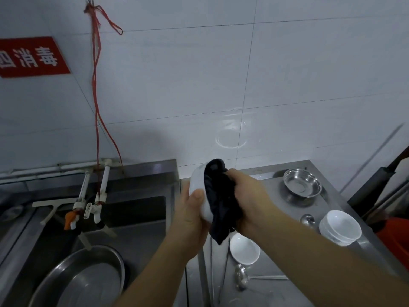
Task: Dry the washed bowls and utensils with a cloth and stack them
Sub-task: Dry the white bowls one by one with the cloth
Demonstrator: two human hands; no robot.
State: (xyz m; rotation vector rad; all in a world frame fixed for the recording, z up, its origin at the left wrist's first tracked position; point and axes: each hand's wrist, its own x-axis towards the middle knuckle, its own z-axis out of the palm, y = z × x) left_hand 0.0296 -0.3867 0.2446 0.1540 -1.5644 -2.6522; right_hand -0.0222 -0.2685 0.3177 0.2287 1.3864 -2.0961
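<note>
1. Against the white tiled wall runs a steel counter, with a sink to its left holding a large steel basin under two taps.
2. On the counter, from big to small, stand a stack of white bowls near the right edge, a steel bowl behind it by the wall, a single white bowl nearer the person, and two steel ladles, one lying at the front and one just beside the stack.
3. Above the gap between sink and counter the white bowl being dried is held tilted on edge, its inside turned to the right.
4. The left hand grips that bowl from outside, thumb pressed on its wall.
5. The right hand is curled round a dark cloth and pushes it into the bowl; a tail of cloth hangs below.
6. Judged risk: the bowl looks wet and is held by one hand only, so a hard twist of the cloth could slip it loose onto the steel edge or the single bowl beneath.
7. Smaller risk: the hanging tail could brush the single bowl or the ladle as the bowl goes to the stack.
</note>
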